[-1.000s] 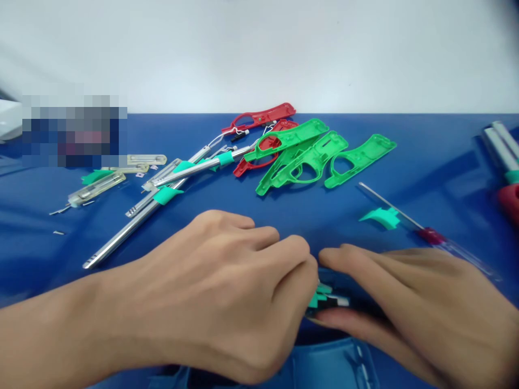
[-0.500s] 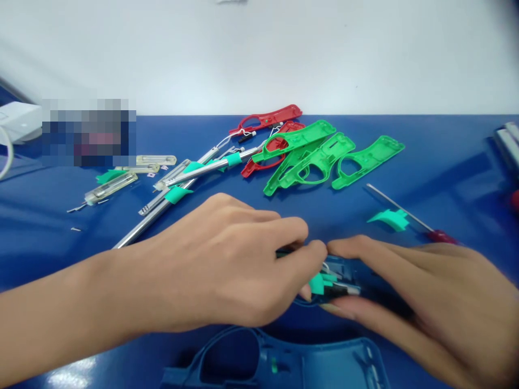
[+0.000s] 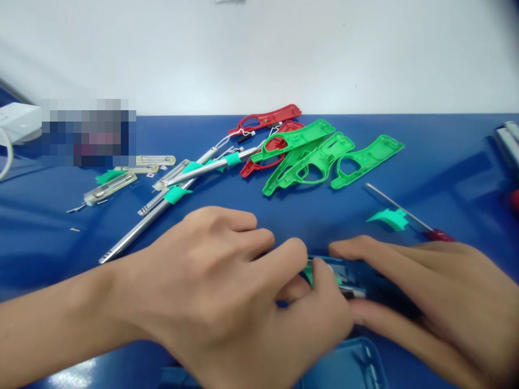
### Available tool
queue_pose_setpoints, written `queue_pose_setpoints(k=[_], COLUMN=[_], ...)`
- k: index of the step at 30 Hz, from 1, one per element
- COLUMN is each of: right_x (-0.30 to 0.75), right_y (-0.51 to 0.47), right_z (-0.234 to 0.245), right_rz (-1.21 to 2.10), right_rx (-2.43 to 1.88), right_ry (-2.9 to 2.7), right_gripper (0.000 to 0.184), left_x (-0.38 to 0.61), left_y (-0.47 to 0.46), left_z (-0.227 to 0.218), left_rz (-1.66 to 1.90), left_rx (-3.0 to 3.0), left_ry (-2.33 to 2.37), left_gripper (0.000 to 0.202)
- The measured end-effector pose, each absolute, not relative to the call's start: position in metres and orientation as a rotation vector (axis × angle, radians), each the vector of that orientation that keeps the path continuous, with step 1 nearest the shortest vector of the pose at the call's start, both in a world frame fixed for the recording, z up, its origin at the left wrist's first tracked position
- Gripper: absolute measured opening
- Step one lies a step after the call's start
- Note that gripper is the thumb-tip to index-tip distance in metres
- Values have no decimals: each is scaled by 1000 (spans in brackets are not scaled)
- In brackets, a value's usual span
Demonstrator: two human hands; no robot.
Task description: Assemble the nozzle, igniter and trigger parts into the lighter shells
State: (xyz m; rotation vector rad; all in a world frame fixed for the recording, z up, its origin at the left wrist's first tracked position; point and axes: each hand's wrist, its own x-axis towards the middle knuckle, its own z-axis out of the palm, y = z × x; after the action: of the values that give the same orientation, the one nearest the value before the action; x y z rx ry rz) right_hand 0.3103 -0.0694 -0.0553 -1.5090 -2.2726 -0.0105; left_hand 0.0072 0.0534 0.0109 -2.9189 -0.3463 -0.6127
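My left hand [image 3: 239,292] is curled, its thumb and fingertips pinched on a small teal plastic piece [image 3: 308,270] at the end of a dark blue plastic shell [image 3: 357,278]. My right hand [image 3: 430,302] grips that blue shell from the right, with fingers on top and thumb below. Much of the shell is hidden under both hands. A second blue shell half [image 3: 344,367] lies at the near edge, partly covered by my left hand.
On the blue table [image 3: 446,167] lie green shell halves [image 3: 324,156], red shell halves [image 3: 265,120], several metal rods with teal clips [image 3: 178,186], a loose teal piece [image 3: 389,218] and a red-handled screwdriver [image 3: 409,216]. A white device [image 3: 16,121] sits far left.
My left hand has moved right and nearer, its thumb closing over the teal piece on the blue shell. It now covers most of the lower blue shell half. The right hand has held still.
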Motion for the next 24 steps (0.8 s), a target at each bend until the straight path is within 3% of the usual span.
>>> queue_pose_setpoints(k=[4,8,13,24], right_x=[311,310,307,330], right_y=[-72,-72,-73,-81], right_z=[-58,-59,-60,-72], right_rz=[-56,-35,-33,36], right_rx=[-1493,-1478,-1470,-1446], right_ry=[-2295,-2293,-2274,-2298], right_gripper=[47,42,42,53], left_x=[5,9,9,14], left_y=[58,67,72,70], left_z=[8,7,10,-4], left_rz=[-536,-537,-661,-834], left_rx=[-2973,-2987,-2954,-2979], left_ry=[-330,-233,-106,-270], left_gripper=[55,37,32,31])
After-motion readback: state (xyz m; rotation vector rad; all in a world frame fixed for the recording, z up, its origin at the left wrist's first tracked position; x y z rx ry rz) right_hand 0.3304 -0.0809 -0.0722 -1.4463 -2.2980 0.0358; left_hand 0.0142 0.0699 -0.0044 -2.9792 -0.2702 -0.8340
